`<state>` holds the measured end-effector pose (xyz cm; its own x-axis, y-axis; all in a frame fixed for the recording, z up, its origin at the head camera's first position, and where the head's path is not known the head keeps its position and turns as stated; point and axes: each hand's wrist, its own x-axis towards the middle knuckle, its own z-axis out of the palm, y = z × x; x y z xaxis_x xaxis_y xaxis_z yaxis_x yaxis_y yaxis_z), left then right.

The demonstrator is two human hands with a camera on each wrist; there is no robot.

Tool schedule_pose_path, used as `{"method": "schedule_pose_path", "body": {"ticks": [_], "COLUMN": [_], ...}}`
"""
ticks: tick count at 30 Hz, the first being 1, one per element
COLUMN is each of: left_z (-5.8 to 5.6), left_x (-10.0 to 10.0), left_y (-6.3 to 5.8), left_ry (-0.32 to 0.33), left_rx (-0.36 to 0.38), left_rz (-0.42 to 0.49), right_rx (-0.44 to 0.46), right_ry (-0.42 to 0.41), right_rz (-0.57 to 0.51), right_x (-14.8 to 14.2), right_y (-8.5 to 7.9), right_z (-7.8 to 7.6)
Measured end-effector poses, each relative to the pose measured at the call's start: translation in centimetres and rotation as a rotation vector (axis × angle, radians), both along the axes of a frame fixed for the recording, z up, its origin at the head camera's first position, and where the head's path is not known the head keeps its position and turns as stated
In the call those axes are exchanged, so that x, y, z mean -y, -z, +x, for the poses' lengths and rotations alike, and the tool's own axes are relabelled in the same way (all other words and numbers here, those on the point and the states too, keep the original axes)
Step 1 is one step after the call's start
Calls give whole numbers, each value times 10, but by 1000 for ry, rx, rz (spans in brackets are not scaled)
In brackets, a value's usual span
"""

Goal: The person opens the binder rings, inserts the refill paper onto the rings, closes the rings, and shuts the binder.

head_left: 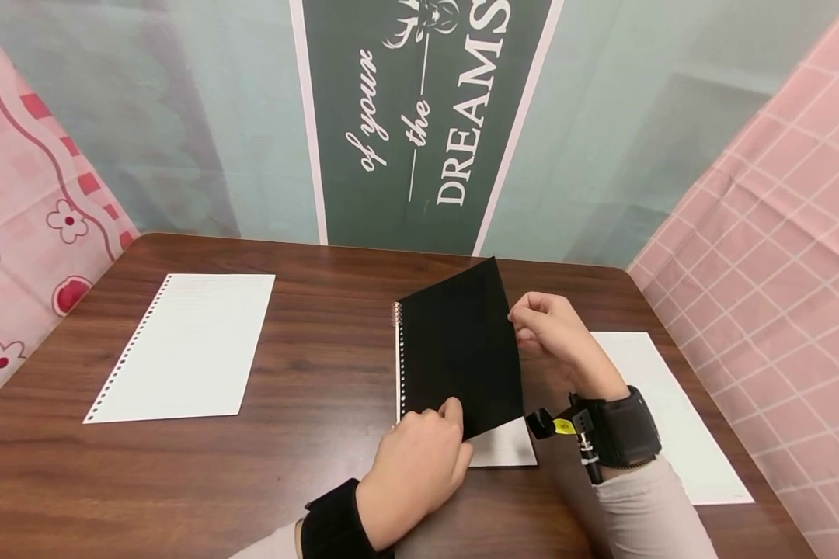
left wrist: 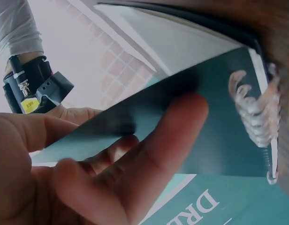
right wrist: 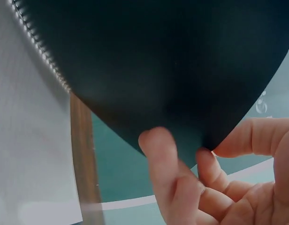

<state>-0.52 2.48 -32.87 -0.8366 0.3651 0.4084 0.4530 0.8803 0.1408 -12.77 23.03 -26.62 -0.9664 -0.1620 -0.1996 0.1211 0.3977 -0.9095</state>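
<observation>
A black-covered notebook [head_left: 454, 341] lies on the table, its punched left edge showing holes and clear binding rings [left wrist: 257, 112]. The cover is lifted and bowed at the right, with white lined pages [head_left: 506, 446] beneath. My right hand [head_left: 548, 330] pinches the cover's outer edge between thumb and fingertips. At the near end, my left hand [head_left: 419, 466] holds the cover's lower edge. Its fingers [left wrist: 175, 126] lie on the black face and its thumb reaches past the edge, the thumb's tip hidden by the cover [right wrist: 158, 61].
A loose white sheet [head_left: 182, 349] with punched holes lies at the left of the brown table [head_left: 308, 365]. Another white sheet [head_left: 671, 419] lies at the right, partly under the right forearm. A printed cloth [head_left: 419, 116] hangs behind, with pink cloths at both sides.
</observation>
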Motion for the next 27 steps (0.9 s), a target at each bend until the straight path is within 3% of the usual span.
{"method": "schedule_pose_path", "body": {"ticks": [8, 19, 23, 27], "left_z": [4, 6, 8, 11], "left_x": [6, 20, 24, 27], "left_y": [-9, -13, -13, -15], "left_ry": [2, 11, -4, -36], "left_rx": [-8, 29, 2, -72], "left_rz": [25, 52, 70, 71], "right_rx": [-114, -206, -230, -262], "right_ry": [-5, -47, -70, -86], "right_rz": [154, 169, 178, 180], "right_x": [10, 30, 36, 43], "right_y": [-11, -23, -25, -26], "right_z": [6, 8, 8, 8]}}
